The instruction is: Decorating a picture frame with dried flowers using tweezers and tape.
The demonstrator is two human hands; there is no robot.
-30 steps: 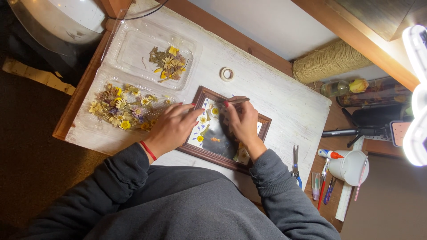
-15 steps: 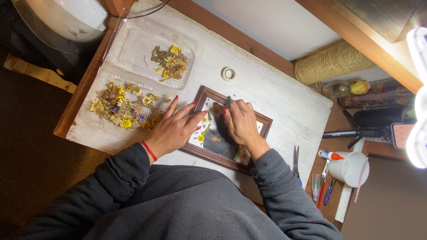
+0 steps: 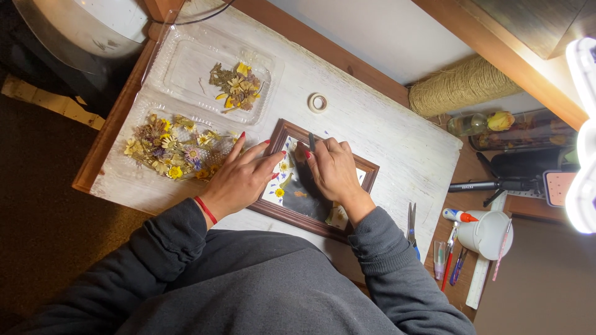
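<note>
A brown wooden picture frame [image 3: 366,166] lies on the white board [image 3: 385,133], with small pressed flowers arranged on its white sheet. My left hand [image 3: 239,180] rests flat on the frame's left edge, fingers spread. My right hand [image 3: 332,167] is over the middle of the frame and pinches slim dark tweezers [image 3: 311,141], whose tips point toward the frame's upper left corner. What the tweezers hold, if anything, is too small to see.
Two clear plastic tray halves with dried flowers [image 3: 180,149] [image 3: 236,84] lie left of the frame. A tape ring [image 3: 318,102] sits above it. Scissors [image 3: 412,226], pens, a white cup [image 3: 490,234] and a twine spool [image 3: 456,87] are to the right.
My right hand has shifted slightly left across the frame with the tweezers. My left hand has stayed on the frame's left edge.
</note>
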